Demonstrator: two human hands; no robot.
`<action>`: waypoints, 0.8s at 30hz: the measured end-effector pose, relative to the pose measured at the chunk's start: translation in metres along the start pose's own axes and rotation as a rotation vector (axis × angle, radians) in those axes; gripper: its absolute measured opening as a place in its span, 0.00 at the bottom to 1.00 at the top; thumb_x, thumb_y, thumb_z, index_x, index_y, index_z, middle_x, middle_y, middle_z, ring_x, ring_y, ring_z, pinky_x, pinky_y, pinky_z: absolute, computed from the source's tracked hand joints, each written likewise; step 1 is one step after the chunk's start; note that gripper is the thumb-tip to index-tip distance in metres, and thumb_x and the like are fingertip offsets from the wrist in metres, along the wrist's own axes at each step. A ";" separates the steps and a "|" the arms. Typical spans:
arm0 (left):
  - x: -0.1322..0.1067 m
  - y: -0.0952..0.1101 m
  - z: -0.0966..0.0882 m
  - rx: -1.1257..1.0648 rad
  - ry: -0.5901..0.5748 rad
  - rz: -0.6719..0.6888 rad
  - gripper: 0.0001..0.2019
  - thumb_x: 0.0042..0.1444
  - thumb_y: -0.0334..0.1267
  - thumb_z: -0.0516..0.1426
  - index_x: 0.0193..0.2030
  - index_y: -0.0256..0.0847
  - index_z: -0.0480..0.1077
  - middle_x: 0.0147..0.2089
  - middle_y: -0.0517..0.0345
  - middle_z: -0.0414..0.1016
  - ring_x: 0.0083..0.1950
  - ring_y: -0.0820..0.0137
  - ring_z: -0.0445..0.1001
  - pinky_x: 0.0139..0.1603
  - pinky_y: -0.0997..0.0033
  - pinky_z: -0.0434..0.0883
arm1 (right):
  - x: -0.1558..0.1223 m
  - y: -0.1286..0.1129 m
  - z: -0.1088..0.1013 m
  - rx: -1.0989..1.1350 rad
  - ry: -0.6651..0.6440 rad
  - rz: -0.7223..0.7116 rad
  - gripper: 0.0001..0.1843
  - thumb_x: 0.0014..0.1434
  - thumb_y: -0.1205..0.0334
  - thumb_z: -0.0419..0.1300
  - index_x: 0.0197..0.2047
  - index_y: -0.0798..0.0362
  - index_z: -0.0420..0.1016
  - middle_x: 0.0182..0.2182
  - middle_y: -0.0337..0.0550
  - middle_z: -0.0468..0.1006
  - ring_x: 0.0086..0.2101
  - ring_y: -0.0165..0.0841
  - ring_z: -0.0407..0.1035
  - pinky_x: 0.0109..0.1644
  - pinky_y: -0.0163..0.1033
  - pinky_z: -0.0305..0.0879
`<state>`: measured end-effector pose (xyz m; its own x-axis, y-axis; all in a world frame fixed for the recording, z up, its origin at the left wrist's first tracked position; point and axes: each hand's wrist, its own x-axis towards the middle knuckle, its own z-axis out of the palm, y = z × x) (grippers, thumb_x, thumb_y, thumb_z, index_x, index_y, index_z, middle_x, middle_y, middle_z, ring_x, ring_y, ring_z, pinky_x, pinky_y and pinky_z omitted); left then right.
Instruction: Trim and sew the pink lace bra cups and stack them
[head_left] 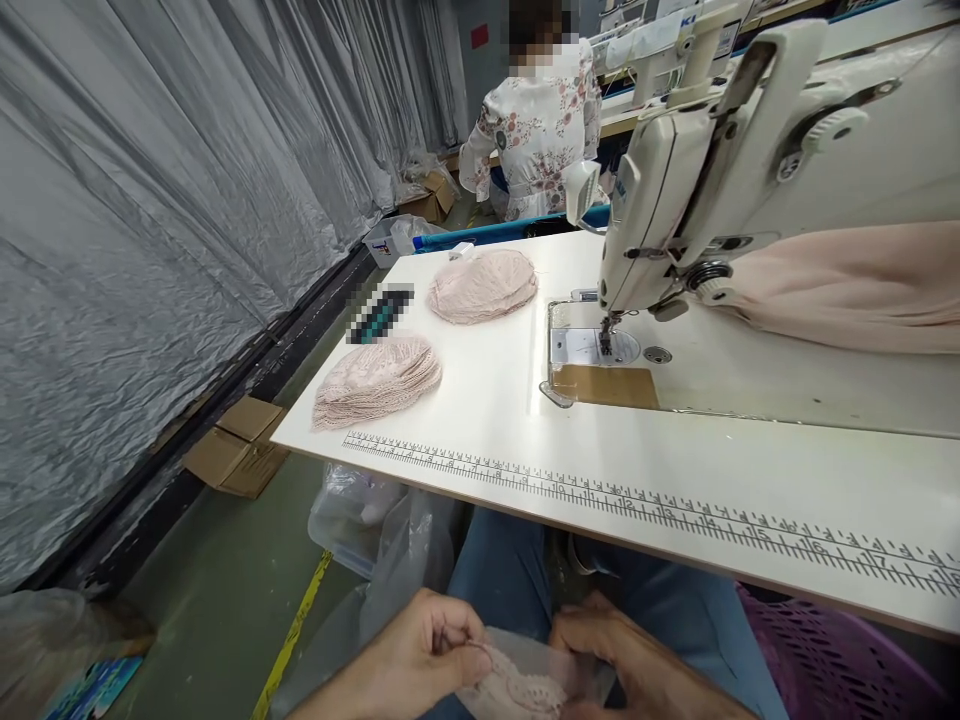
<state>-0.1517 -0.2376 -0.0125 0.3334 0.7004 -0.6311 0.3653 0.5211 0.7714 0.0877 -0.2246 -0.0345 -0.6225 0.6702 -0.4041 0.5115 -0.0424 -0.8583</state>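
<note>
My left hand (420, 650) is closed in a pinch on a small pink lace piece (517, 690) held low over my lap, below the table's front edge. My right hand (622, 660) grips the other side of the same lace piece, which seems to lie in a clear plastic bag. On the white sewing table (675, 480) lie two stacks of pink lace pieces, one near the left corner (379, 382) and one farther back (484, 285). A cream sewing machine (705, 180) stands on the table to the right, its needle (604, 335) over the plate.
Pink fabric (847, 285) is draped under the machine's arm. A printed ruler (645, 505) runs along the table's front edge. A purple basket (832, 660) sits at my right, cardboard boxes (236, 445) and plastic bags on the floor at left. Another person (536, 130) stands at the back.
</note>
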 end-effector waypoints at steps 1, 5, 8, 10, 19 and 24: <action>-0.001 0.002 0.000 -0.003 -0.017 -0.006 0.29 0.40 0.63 0.64 0.28 0.32 0.72 0.20 0.65 0.60 0.23 0.80 0.54 0.24 0.79 0.52 | 0.001 -0.001 0.001 0.009 0.001 -0.001 0.04 0.49 0.68 0.60 0.29 0.50 0.70 0.33 0.37 0.73 0.41 0.36 0.67 0.44 0.38 0.62; 0.001 0.010 0.004 -0.065 -0.173 -0.024 0.25 0.36 0.53 0.69 0.34 0.32 0.77 0.25 0.60 0.70 0.26 0.78 0.63 0.30 0.79 0.61 | 0.002 -0.004 0.001 0.023 -0.031 -0.077 0.07 0.49 0.68 0.58 0.34 0.52 0.73 0.35 0.39 0.74 0.41 0.37 0.68 0.45 0.39 0.63; 0.007 0.012 0.012 -0.062 -0.228 -0.032 0.23 0.36 0.52 0.69 0.33 0.34 0.80 0.26 0.58 0.74 0.27 0.76 0.67 0.33 0.77 0.65 | 0.000 -0.002 -0.004 0.018 -0.082 -0.059 0.09 0.52 0.68 0.55 0.35 0.53 0.76 0.34 0.41 0.75 0.38 0.37 0.70 0.42 0.38 0.65; 0.012 0.011 0.016 -0.033 -0.219 -0.038 0.23 0.37 0.53 0.69 0.32 0.34 0.80 0.26 0.56 0.75 0.27 0.75 0.68 0.32 0.77 0.66 | -0.004 0.001 -0.008 0.036 -0.098 -0.026 0.12 0.54 0.69 0.53 0.35 0.52 0.77 0.35 0.41 0.75 0.37 0.35 0.71 0.41 0.36 0.65; 0.011 0.004 0.013 0.050 -0.121 -0.092 0.27 0.31 0.56 0.69 0.31 0.33 0.80 0.24 0.56 0.75 0.25 0.76 0.67 0.28 0.79 0.64 | -0.002 0.003 0.002 -0.166 -0.034 -0.075 0.08 0.46 0.70 0.59 0.33 0.57 0.73 0.34 0.46 0.75 0.38 0.38 0.70 0.40 0.39 0.63; 0.012 0.013 0.014 0.056 -0.191 -0.110 0.26 0.23 0.53 0.72 0.25 0.33 0.78 0.17 0.67 0.62 0.21 0.81 0.56 0.23 0.81 0.56 | 0.005 -0.008 0.003 -0.150 -0.047 -0.077 0.04 0.45 0.71 0.57 0.25 0.55 0.71 0.26 0.40 0.72 0.33 0.36 0.68 0.37 0.38 0.60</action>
<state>-0.1302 -0.2292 -0.0114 0.4453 0.5334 -0.7191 0.4540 0.5578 0.6948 0.0787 -0.2236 -0.0308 -0.6882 0.6320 -0.3564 0.5421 0.1213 -0.8315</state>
